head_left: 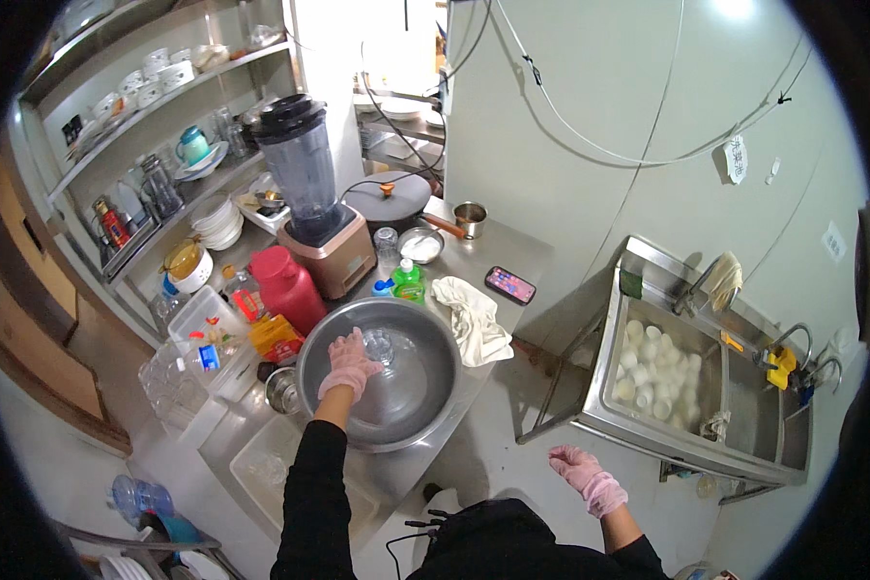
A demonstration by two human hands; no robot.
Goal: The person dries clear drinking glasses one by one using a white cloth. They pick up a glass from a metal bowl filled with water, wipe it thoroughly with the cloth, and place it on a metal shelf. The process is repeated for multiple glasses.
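Observation:
My left hand (349, 365), in a pink glove, reaches over the left part of a large grey basin (420, 406). Beside its fingers a clear glass (378, 348) lies in the basin; whether they touch is hard to tell. My right hand (582, 475), also gloved in pink, hangs over the floor between the steel counter and the sink, fingers curled and nothing visible in it. Behind the basin stands a green dish soap bottle (408, 281), and a white cloth (475, 321) lies crumpled at its right. A phone (510, 285) with its screen lit rests farther back.
A blender (326, 250), a red jug (287, 288) and a lidded pan (386, 196) crowd the counter's back. A translucent tray (261, 464) is at its near left. The steel sink (602, 406) at right holds many white cups (652, 370). Shelves (167, 90) with dishes line the left.

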